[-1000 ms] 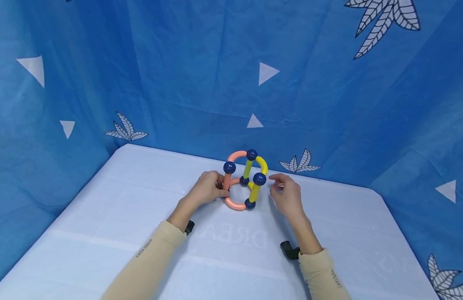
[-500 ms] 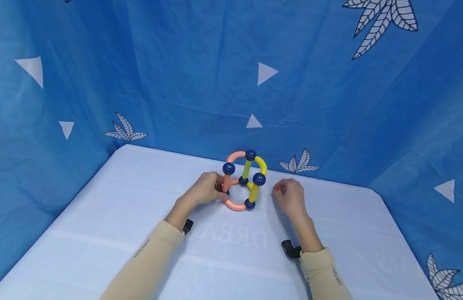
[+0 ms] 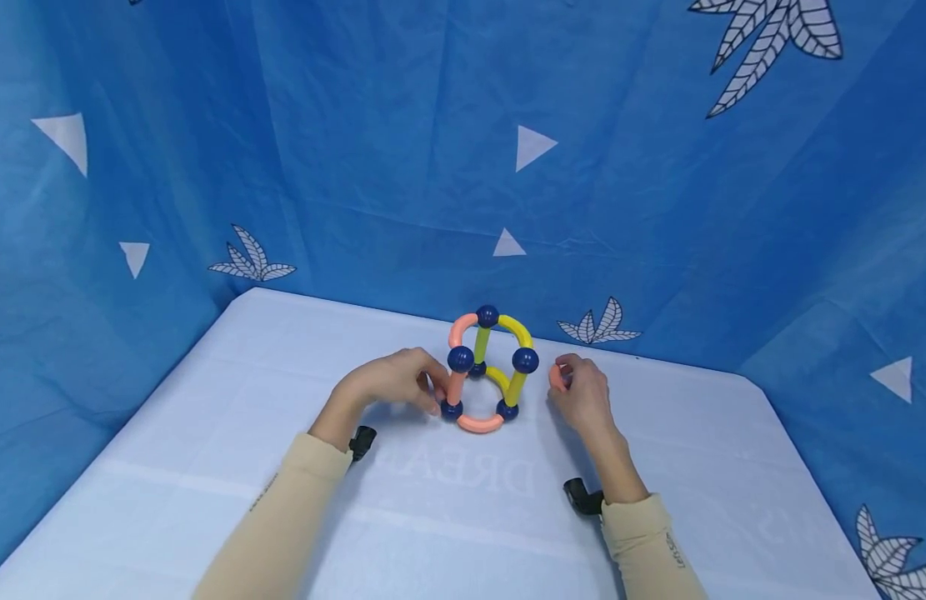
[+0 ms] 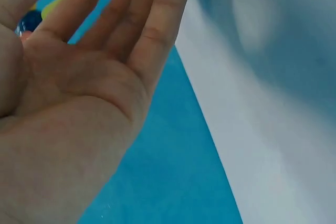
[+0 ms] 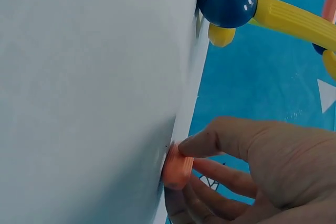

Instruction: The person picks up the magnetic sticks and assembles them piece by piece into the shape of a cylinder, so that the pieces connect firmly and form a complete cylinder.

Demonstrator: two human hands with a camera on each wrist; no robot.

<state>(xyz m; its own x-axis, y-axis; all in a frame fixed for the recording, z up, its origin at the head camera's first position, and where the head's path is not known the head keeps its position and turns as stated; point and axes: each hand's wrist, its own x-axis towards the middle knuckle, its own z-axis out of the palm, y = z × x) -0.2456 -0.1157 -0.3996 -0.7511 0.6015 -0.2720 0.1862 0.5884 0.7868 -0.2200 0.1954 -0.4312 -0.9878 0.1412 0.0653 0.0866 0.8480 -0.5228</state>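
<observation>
A ball-and-stick magnetic construction stands upright on the white table, its navy balls (image 3: 460, 359) joined by curved and straight sticks. An orange upright stick (image 3: 457, 388) is on its left side, a yellow one (image 3: 516, 389) on its right. My left hand (image 3: 395, 379) is at the lower left of the construction, fingertips right beside the orange upright; in the left wrist view its fingers extend loosely. To the right of the construction, my right hand (image 3: 585, 392) pinches a short orange stick (image 5: 177, 167) between thumb and fingers, close over the table.
The white table (image 3: 432, 533) has its back edge just behind the construction. A blue patterned curtain (image 3: 357, 167) hangs behind and along the sides. Black wrist-camera mounts (image 3: 583, 497) stick out under both wrists.
The construction has turned and shifted slightly toward me. My left hand has moved a little left and its fingers have loosened. The orange stick in my right hand now shows more clearly.
</observation>
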